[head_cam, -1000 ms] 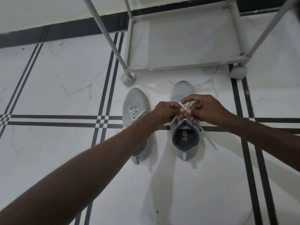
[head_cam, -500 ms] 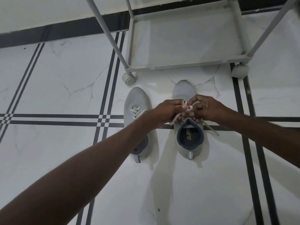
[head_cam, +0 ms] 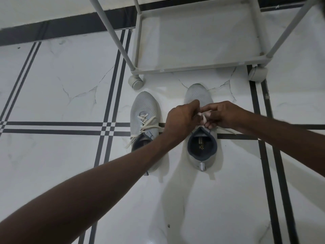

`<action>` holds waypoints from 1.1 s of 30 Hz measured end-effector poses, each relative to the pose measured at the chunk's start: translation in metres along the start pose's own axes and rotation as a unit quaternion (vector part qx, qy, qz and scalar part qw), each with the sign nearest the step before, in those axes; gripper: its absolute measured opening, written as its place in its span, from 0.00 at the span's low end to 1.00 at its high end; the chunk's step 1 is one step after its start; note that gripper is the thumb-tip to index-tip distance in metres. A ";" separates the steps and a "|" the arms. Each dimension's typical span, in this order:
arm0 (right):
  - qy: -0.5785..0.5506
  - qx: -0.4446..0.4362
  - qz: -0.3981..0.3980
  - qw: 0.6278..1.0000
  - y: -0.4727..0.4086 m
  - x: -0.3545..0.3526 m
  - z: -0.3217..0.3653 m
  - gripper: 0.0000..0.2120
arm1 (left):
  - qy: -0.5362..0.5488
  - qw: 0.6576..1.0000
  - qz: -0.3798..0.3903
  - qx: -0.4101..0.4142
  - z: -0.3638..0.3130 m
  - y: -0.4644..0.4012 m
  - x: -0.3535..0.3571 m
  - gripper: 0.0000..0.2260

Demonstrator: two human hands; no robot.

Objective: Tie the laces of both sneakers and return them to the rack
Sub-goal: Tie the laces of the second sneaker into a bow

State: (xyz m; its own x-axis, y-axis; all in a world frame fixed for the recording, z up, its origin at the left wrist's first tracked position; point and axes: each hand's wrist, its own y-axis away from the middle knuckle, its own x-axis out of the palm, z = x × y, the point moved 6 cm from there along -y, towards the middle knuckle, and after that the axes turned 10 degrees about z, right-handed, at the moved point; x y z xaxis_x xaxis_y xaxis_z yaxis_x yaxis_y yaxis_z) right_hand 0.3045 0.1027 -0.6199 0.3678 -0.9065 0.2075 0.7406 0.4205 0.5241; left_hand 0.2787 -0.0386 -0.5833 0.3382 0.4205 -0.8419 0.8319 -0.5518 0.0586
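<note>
Both hands meet over the tongue of the right sneaker [head_cam: 200,145], fingers pressed together on its white lace [head_cam: 204,118]. The left hand [head_cam: 182,118] is closed, thumb and fingers pinching a bit of lace at its tip; the right hand [head_cam: 221,114] pinches the lace from the other side, its fingers curled around a small loop between the two hands. One loose end of the lace trails out from under the right hand across the floor [head_cam: 52,155] to the sneaker's right.

The right sneaker is grey with a dark collar, standing upright, toe pointing towards the rack [head_cam: 193,67]. Just beside it on the left stands the left sneaker [head_cam: 145,110], its heel hidden under the left forearm. Its laces [head_cam: 146,124] are crossed over the tongue but lie loose, one end hanging down over its left side.

Both sneakers sit on the white marbled floor, across a dark double stripe, close in front of the rack's front edge. The rack is a pale frame on castors [head_cam: 135,82], its bottom shelf bare.
</note>
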 end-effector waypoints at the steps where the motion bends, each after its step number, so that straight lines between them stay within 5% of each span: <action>1: -0.001 0.001 -0.006 1.000 0.000 -0.001 -0.002 0.10 | 0.042 0.999 0.001 -0.015 0.001 0.002 0.002 0.06; 5: -0.001 0.001 -0.063 0.998 0.006 -0.006 -0.004 0.08 | 0.123 0.990 0.015 -0.068 0.010 0.002 0.005 0.06; 13: 0.392 -0.052 -0.162 0.904 0.012 -0.015 0.021 0.03 | 0.065 0.994 0.079 -0.046 0.026 0.012 0.001 0.04; 19: 0.412 -0.045 -0.218 0.883 0.017 -0.016 0.005 0.04 | 0.014 0.994 0.104 -0.034 0.047 0.038 -0.006 0.09; 24: 0.341 -0.042 -0.259 0.903 0.014 -0.018 0.001 0.04 | 0.041 0.986 0.157 -0.046 0.044 0.034 -0.003 0.10; 29: 0.105 0.000 -0.263 0.959 0.009 -0.014 -0.005 0.08 | 0.062 0.982 0.170 -0.062 0.030 0.028 -0.004 0.09; 33: -0.061 0.036 -0.231 0.970 0.009 -0.012 -0.011 0.15 | 0.052 0.980 0.167 -0.093 0.029 0.028 0.004 0.10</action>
State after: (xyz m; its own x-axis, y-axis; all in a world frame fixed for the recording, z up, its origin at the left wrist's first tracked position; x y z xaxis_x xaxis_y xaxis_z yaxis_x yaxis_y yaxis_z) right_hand 0.3128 0.1175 -0.6273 -0.0659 -0.9974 0.0305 0.7675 -0.0312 0.6403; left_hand 0.2906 -0.0730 -0.6006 0.6404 0.3159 -0.7000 0.7299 -0.5341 0.4266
